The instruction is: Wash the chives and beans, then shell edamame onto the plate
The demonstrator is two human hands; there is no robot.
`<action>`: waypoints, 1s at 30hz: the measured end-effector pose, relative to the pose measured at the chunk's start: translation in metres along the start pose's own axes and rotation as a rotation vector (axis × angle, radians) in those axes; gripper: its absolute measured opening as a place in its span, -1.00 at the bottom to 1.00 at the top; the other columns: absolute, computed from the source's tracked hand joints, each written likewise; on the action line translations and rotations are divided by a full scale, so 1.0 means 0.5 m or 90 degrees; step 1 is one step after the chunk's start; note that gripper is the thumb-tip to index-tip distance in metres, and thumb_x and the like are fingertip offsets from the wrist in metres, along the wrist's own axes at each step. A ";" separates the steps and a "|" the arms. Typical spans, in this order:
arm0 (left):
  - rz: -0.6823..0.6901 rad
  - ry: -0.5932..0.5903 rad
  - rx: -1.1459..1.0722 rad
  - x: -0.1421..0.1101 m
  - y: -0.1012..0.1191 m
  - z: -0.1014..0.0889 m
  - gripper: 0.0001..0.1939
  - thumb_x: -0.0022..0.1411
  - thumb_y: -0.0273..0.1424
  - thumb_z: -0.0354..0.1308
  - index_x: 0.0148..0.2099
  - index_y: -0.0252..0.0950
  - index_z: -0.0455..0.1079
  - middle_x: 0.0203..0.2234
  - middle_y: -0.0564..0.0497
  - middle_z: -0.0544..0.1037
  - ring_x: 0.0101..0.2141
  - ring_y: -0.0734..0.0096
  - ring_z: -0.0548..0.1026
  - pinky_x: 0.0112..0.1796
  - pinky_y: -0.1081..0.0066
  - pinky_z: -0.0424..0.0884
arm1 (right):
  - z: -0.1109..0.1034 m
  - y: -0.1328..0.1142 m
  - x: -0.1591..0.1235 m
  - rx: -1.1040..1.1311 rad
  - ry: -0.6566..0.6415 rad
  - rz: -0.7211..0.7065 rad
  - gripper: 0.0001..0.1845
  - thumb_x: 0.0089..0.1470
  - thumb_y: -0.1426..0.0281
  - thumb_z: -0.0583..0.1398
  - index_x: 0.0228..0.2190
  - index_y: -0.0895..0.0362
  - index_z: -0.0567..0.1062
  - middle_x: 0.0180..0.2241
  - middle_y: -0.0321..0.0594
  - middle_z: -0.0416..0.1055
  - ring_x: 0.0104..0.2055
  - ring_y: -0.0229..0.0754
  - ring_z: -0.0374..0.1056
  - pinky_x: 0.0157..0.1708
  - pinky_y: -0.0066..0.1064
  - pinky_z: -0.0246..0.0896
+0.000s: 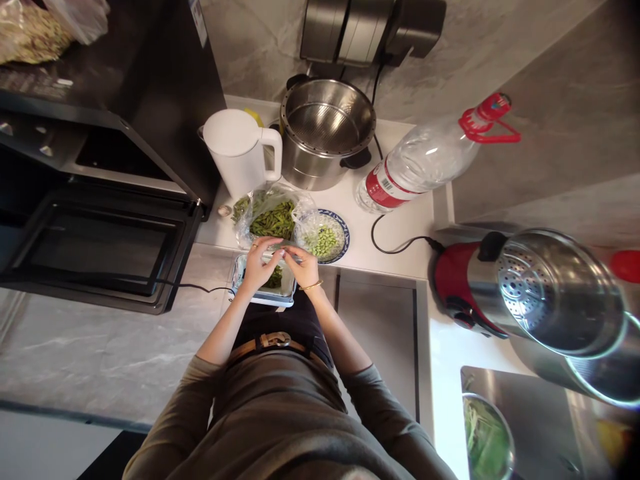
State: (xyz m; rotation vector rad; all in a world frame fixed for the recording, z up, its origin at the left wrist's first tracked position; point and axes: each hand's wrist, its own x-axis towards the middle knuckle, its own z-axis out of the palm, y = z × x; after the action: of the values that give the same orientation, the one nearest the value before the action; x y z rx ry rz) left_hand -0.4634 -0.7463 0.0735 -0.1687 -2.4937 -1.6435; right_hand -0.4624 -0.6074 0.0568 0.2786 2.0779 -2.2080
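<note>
My left hand (263,265) and my right hand (303,267) meet at the fingertips, both pinched closed. Whatever is between them is too small to make out. Just below them is a light-rimmed bin (285,303) with green pods or husks (273,277) inside. Beyond my left hand, a clear plastic bag (244,223) lies open on the counter, filled with green bean pods (273,219). A blue-patterned plate (344,233) sits beyond my right hand and bears shelled green beans (326,241). Part of the bag overlaps the plate's left side.
Behind the bag stand a white pitcher (235,147) and a steel steamer pot (315,163). A large water bottle (425,160) leans in view to the right. Farther right are a red-and-steel appliance (457,273) and a sink (540,407). An open oven door (105,247) juts out left.
</note>
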 end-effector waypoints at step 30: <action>-0.151 -0.204 0.271 -0.029 -0.008 -0.008 -0.67 0.37 -0.27 -0.11 -0.21 -0.26 0.46 -0.40 -0.04 0.59 -0.36 0.31 0.54 -0.31 0.43 0.33 | -0.021 0.016 0.013 0.150 0.040 0.051 -0.63 -0.14 0.13 0.32 -0.27 0.05 0.57 -0.31 -0.24 0.58 -0.23 -0.16 0.48 -0.12 -0.26 0.40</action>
State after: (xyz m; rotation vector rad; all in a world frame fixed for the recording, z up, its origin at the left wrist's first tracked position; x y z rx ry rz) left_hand -0.4497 -0.7518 0.0687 -0.0921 -3.1481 -1.1861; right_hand -0.4664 -0.5971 0.0470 0.4474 1.7989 -2.4254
